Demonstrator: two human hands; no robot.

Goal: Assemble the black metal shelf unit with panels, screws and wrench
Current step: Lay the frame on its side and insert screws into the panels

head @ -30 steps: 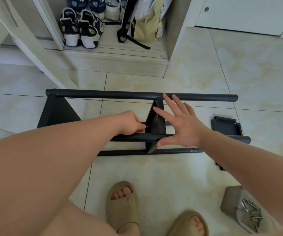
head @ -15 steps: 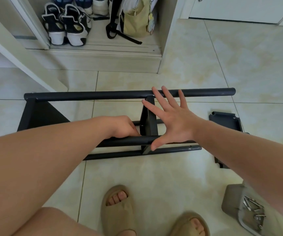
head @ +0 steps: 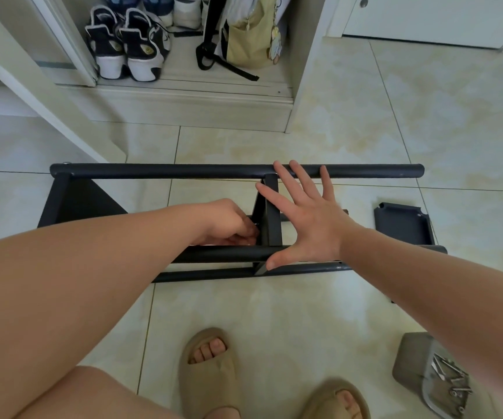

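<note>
On the pale tiled floor (head: 274, 313) lies the black metal shelf frame (head: 183, 171), tipped on its side. At its left end a flat black end panel (head: 72, 204) is already joined to the long round bars. Next, the left hand (head: 229, 222) has its fingers bent against the black middle panel (head: 270, 219). I cannot tell if they pinch a screw. The right hand (head: 307, 219) is flat and wide open, pushing on that panel to keep it steady. Further right, a loose black panel (head: 401, 223) waits on the floor, and long silver screws (head: 450, 379) lie in a grey tray (head: 410, 364). So I think the job is about half done. Since a moment ago both hands have kept their places. Only the left fingers have tucked in closer.
</note>
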